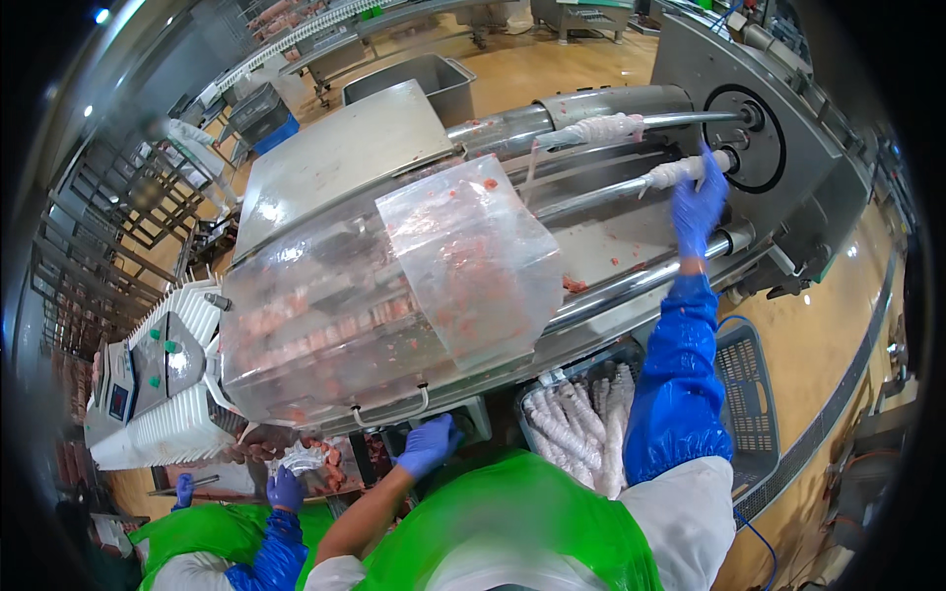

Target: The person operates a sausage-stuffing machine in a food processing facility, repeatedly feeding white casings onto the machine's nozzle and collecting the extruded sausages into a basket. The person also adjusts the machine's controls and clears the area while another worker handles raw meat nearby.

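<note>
My right hand (699, 205), in a blue glove and blue sleeve, reaches far out to the right. Its fingers close around a gathered white casing (680, 171) on the near metal tube (596, 200) of the machine. A second bunched casing (603, 129) sits on the far tube (690, 119). Below the clear cover my left hand (429, 445), also blue-gloved, is curled at the machine's front edge; what it grips, if anything, is hidden. A stained clear plastic sheet (473, 261) drapes over the cover (315, 335), beneath which pink meat shows.
A grey crate (540, 433) of shirred white casings (581, 424) stands before me; another grey crate (754, 394) is at right. At left, a co-worker's gloved hand (286, 490) is beside meat pieces (340, 468). White slatted conveyor (177, 433) and control box (120, 389) stand beyond.
</note>
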`<state>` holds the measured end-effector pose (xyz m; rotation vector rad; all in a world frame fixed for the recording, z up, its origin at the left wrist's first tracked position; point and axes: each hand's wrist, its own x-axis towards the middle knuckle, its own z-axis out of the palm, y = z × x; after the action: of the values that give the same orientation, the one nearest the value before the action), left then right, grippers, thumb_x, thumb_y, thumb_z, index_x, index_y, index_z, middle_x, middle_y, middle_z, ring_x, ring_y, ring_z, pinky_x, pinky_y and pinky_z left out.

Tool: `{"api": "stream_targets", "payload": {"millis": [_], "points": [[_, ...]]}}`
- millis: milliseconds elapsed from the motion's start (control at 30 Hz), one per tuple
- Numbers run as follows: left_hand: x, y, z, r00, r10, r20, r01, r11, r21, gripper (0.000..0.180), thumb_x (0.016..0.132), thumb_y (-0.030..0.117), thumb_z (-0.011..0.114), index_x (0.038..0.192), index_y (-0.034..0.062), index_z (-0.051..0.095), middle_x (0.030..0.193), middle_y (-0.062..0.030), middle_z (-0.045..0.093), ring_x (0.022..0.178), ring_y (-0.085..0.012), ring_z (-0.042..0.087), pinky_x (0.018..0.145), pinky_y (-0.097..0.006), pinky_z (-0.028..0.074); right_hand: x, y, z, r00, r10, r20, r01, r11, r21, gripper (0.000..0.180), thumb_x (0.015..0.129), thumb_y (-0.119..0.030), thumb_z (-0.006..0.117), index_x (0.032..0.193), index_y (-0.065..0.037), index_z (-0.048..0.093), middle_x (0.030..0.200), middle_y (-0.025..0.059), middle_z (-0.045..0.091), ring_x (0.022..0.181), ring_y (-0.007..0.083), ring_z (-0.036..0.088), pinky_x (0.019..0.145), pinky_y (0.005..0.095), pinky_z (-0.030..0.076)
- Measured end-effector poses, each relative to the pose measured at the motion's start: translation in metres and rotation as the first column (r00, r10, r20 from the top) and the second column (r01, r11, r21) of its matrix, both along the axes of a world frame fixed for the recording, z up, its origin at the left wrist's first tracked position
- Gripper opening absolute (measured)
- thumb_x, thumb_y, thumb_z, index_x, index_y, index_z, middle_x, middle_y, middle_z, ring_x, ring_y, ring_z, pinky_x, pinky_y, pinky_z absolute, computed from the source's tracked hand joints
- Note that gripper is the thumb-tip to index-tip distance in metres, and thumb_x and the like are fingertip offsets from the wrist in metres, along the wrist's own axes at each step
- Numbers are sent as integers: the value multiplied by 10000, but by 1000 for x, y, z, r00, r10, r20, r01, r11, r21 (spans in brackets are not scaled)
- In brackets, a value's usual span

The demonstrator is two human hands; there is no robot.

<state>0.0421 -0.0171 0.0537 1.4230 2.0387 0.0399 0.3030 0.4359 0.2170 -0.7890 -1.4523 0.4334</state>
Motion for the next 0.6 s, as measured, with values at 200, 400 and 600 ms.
{"api": "stream_targets", "payload": {"millis": [200,400,600], "points": [[-5,14,-24,996,-89,4,88,995,54,274,827,304,526,952,60,516,885,-197,616,842,-389,595,696,-502,453,163,-15,-236,554,-448,702,813,473,-339,395,881,-299,445,1127,-15,565,1000,284,600,937,433,569,841,492,441],[-14,19,-24,993,-117,7,116,983,-139,255,831,295,453,908,66,533,844,-224,613,799,-411,594,669,-525,439,163,-32,-265,537,-482,692,801,548,-241,467,946,-375,328,936,-27,639,923,218,628,852,420,576,739,509,446],[-17,22,-19,993,-117,25,119,980,-160,248,816,300,488,893,73,549,839,-208,616,794,-409,589,675,-505,439,151,-39,-255,492,-528,692,822,544,-169,410,927,-357,354,919,-60,638,896,195,627,811,395,583,692,495,443]]}}
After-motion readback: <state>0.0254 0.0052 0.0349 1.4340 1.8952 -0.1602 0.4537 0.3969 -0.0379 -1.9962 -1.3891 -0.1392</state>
